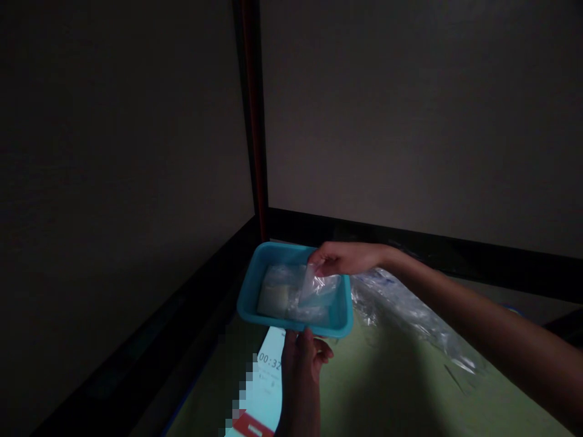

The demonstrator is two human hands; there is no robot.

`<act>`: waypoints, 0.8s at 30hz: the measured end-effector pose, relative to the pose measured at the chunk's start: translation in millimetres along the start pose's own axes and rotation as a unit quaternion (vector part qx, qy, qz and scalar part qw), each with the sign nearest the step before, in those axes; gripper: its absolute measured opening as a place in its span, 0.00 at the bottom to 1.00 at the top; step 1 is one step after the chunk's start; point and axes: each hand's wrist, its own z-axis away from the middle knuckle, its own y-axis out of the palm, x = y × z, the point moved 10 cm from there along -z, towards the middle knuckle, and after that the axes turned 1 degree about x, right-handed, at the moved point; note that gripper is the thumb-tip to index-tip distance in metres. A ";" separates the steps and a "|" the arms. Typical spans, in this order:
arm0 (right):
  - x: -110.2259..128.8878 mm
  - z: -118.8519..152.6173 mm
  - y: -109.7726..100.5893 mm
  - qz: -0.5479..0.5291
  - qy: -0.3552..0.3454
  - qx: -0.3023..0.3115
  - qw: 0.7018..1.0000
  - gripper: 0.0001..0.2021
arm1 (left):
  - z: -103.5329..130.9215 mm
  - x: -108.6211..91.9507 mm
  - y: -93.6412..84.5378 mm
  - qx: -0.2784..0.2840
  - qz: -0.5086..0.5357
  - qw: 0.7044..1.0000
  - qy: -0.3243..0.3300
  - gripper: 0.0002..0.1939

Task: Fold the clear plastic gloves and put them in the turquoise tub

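A blue plastic basin [248, 297] is held up near the middle of the view, with clear plastic packets [276, 297] inside, one holding something pale. My left hand [307, 349] grips the basin's near edge from below, its thumb against the rim. Over the basin's right side, my right hand [334, 258] pinches a clear plastic bag [316, 291] that hangs down onto the packets. Part of the far rim is hidden behind my right hand.
Crumpled clear plastic [410, 309] lies on the green mat [378, 388] to the right, partly under my right forearm. A lit screen [266, 388] showing a timer is beside my left wrist. Dark-edged walls meet in a corner behind the basin.
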 end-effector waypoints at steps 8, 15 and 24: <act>0.6 -24.3 26.0 0.160 0.030 0.140 0.977 0.08 | 2.7 -3.4 0.9 -0.024 0.004 1.000 0.008 0.25; 4.7 -43.7 50.8 0.226 0.036 0.187 0.955 0.06 | -3.8 0.2 -4.3 -0.008 -0.006 0.999 0.032 0.23; 1.0 -38.1 44.5 0.248 0.040 0.178 0.952 0.14 | -6.9 4.7 -6.4 0.012 -0.014 0.999 0.036 0.21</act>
